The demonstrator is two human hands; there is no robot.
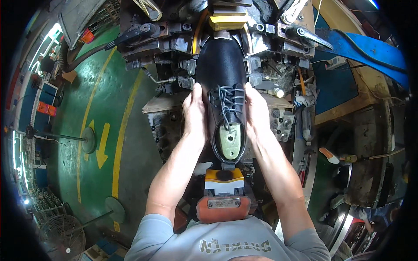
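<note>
A black lace-up shoe (221, 61) lies lengthwise before me, its toe end pointing away, in among the metal jaws of a machine (217, 11). A pale green shoe last (230, 140) with two holes shows in the shoe's opening. Thin black laces (227, 98) are tied across the instep. My left hand (195, 112) presses along the shoe's left side, and my right hand (257, 108) along its right side. Together they hold the shoe between them. The undersides of the shoe and some fingers are hidden.
A yellow-topped block (224, 176) stands just behind the heel, above a red-orange pad (224, 209) near my chest. Lever handles (305, 35) flank the machine's jaws. Green floor with yellow markings (103, 145) and a standing fan (62, 238) lie left; a wooden-handled brush (329, 155) lies right.
</note>
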